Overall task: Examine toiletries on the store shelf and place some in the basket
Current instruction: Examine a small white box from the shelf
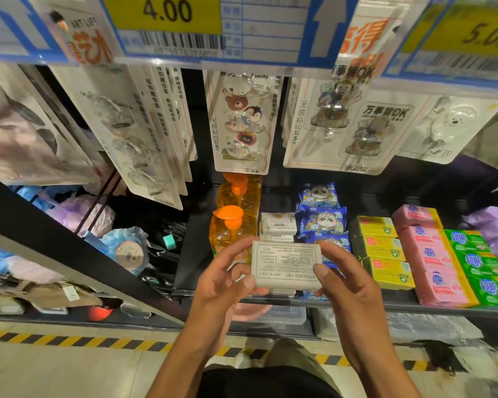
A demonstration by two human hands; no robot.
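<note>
A white wrapped soap bar (285, 261) is held up in front of the shelf, its printed back label facing me upside down. My left hand (227, 278) grips its left end with thumb on the front. My right hand (344, 275) grips its right end, thumb on the label. Behind it on the black shelf (190, 254) lies a stack of the same white soap bars (278, 224). No basket is in view.
Orange pump bottles (232, 222) stand left of the stack; blue panda packets (321, 216), yellow-green boxes (385, 251), pink (434, 271) and green soap packs (483, 268) lie to the right. Carded adhesive hooks (242, 122) hang above. A hazard-striped floor line (69, 340) runs below.
</note>
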